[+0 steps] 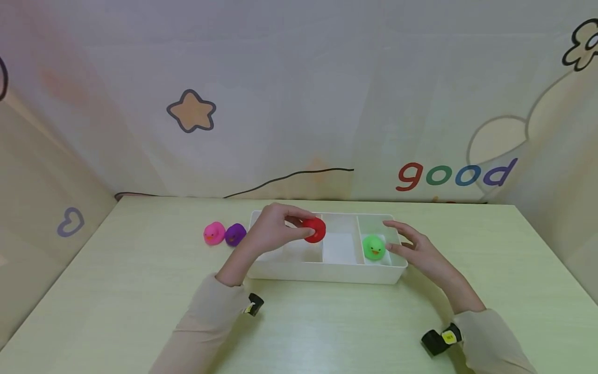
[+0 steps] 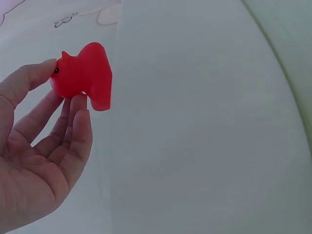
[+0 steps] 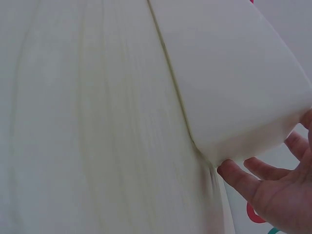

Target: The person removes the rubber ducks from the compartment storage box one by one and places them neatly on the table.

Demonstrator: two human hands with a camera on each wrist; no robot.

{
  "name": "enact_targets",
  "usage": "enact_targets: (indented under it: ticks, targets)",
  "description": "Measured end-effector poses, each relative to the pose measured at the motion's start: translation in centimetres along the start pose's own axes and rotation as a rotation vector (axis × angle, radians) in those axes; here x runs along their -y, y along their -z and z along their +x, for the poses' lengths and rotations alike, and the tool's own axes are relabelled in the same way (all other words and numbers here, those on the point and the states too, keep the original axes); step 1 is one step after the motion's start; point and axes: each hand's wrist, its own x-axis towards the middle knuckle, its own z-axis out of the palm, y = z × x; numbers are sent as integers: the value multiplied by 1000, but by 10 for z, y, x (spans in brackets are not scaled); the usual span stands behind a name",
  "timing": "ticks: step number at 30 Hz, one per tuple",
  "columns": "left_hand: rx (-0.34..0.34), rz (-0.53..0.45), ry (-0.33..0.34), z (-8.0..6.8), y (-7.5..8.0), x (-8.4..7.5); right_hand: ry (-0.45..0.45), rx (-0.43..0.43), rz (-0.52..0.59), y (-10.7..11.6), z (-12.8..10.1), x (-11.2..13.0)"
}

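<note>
Both of our hands are over the white plastic divided tray (image 1: 327,271) on the pale green table (image 1: 140,291). Our left hand (image 1: 271,228) pinches a small red rubber duck (image 1: 314,229) between thumb tip and fingertips, holding it in the air above the tray's left-middle compartment. Our right hand (image 1: 416,252) is relaxed with fingers spread and straight, resting at the tray's right end and gripping nothing; the right wrist view shows its fingertips (image 3: 234,173) touching the tray's outer corner (image 3: 234,87).

In the left wrist view the red duck (image 2: 83,75) sits upright-ish in the pinch, thumb (image 2: 29,78) against the head by the black eye, fingers under the body. Its long axis runs beak to tail; the beak faces back toward our thumb, the tail away from the hand.

We judge it light, hollow and soft, likely to squash a little under pressure, with a smooth skin that could slip. A gentle hold across the broad body should be steadier than one on the head.

A small green rubber duck (image 1: 374,247) sits in the right compartment, face toward us. A pink duck (image 1: 214,233) and a purple duck (image 1: 235,234) stand touching on the table, left of the tray.
</note>
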Motion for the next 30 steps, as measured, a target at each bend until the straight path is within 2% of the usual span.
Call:
enact_targets:
  ticks: [10,14,20,30]
  targets:
    - [-53,14,56,-15,30,11,-32,5,17,0,0,0]
    - [-86,23,65,-21,41,16,-30,3,17,-1,0,1]
    - [-120,74,115,-30,59,27,-21,-3,14,-1,-1,2]
    - [-164,97,187,-48,84,45,2,-6,16,-1,0,1]
